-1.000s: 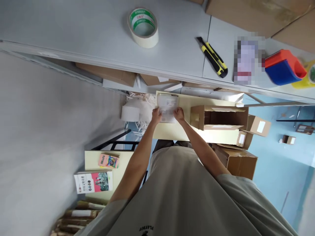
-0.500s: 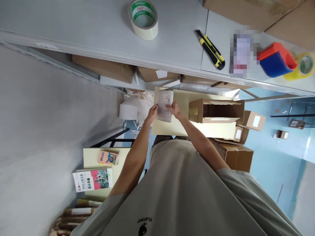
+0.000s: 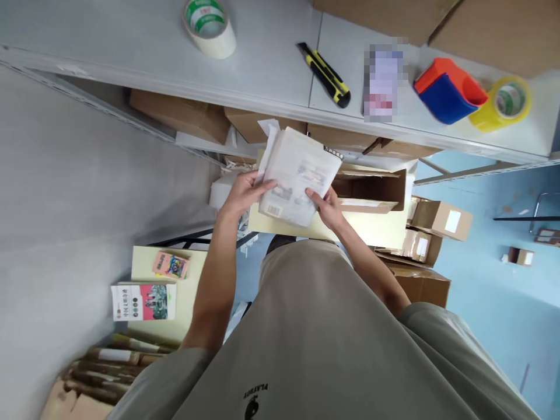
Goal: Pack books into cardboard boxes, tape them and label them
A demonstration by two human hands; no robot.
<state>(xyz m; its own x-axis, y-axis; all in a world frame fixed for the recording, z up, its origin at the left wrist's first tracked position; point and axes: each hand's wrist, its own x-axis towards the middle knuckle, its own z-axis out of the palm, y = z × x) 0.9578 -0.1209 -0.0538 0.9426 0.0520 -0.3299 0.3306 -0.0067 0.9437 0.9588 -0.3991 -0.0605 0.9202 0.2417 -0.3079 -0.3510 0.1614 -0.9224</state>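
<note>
Both my hands hold a book (image 3: 297, 175) in whitish, see-through wrapping, its barcode and blurred pictures showing through. My left hand (image 3: 245, 193) grips its left edge with the thumb on the front. My right hand (image 3: 329, 207) is closed round the lower right edge, thumb also on top. A loose flap of the wrapping sticks up at the book's upper left corner. The book is tilted and held above a pale yellow table (image 3: 367, 227). Just to the right of it an open cardboard box (image 3: 371, 189) stands on that table.
On the grey shelf (image 3: 144, 52) ahead are a tape roll (image 3: 214, 38), a box cutter (image 3: 326, 76), a red-and-blue tape dispenser (image 3: 450, 90) and yellow tape (image 3: 503, 108). Cartons (image 3: 441, 219) stand at right. Further books (image 3: 144, 301) lie on a table at lower left.
The wrapped book has come up closer to me and now leans to the right. Its wrapping flap has come into view at the left. My view has turned a little to the right.
</note>
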